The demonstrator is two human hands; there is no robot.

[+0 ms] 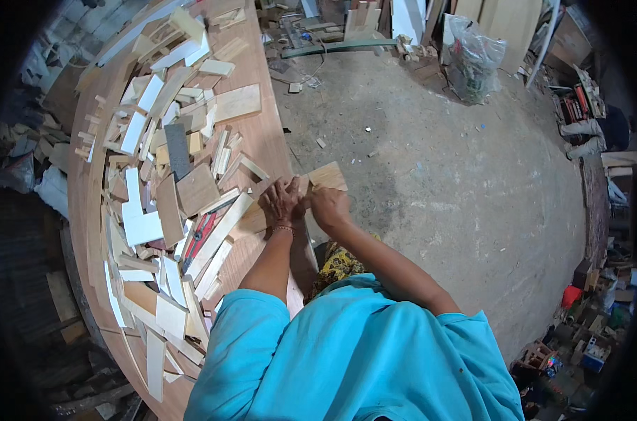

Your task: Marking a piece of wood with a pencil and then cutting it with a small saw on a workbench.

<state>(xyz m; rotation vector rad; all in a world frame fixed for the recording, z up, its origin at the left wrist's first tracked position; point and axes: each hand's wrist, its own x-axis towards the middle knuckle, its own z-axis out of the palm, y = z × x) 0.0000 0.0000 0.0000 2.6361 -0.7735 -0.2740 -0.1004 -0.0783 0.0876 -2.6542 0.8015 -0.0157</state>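
Note:
A short, light-brown wooden board (pixel 329 175) juts past the right edge of the workbench (pixel 266 133). My left hand (pixel 283 202) presses down at that edge, fingers spread and slightly bent over the wood. Close beside it, my right hand (pixel 330 208) is closed, knuckles up, on the near side of the board. Its fingertips are hidden underneath. To the left of my left wrist lie long pale wood strips (pixel 221 226) and red-handled pliers (pixel 202 235).
Heaped wood offcuts (pixel 195 188), some white-faced, cover the bench's left part. Concrete floor (pixel 466 196) stretches to the right. A clear plastic bag (pixel 473 59) stands at the back, near leaning boards (pixel 511 28). Clutter with a red object (pixel 572 295) lines the right side.

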